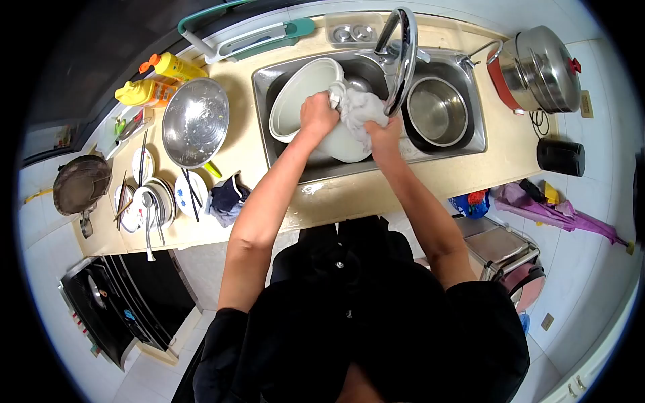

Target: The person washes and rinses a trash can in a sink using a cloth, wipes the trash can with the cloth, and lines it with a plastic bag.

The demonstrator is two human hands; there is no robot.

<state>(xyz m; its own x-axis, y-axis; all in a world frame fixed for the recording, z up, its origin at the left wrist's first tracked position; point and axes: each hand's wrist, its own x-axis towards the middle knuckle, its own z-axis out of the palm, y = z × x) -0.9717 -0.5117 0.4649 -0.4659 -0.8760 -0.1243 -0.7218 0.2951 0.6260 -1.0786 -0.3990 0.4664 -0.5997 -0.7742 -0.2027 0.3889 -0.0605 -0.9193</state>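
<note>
Over the left basin of the steel sink, my left hand is closed on one end of a wet, pale grey cloth. My right hand grips the cloth's other side, just below the faucet. Beneath the cloth a whitish round dish or lid shows in part; what it is I cannot tell. A pale oval basin leans at the left of the sink, beside my left hand. In the right basin sits a steel pot.
Left on the counter are a steel mixing bowl, yellow bottles, stacked dishes, a plate with chopsticks and a dark blue cloth. A steamer pot and a black cylinder stand at right.
</note>
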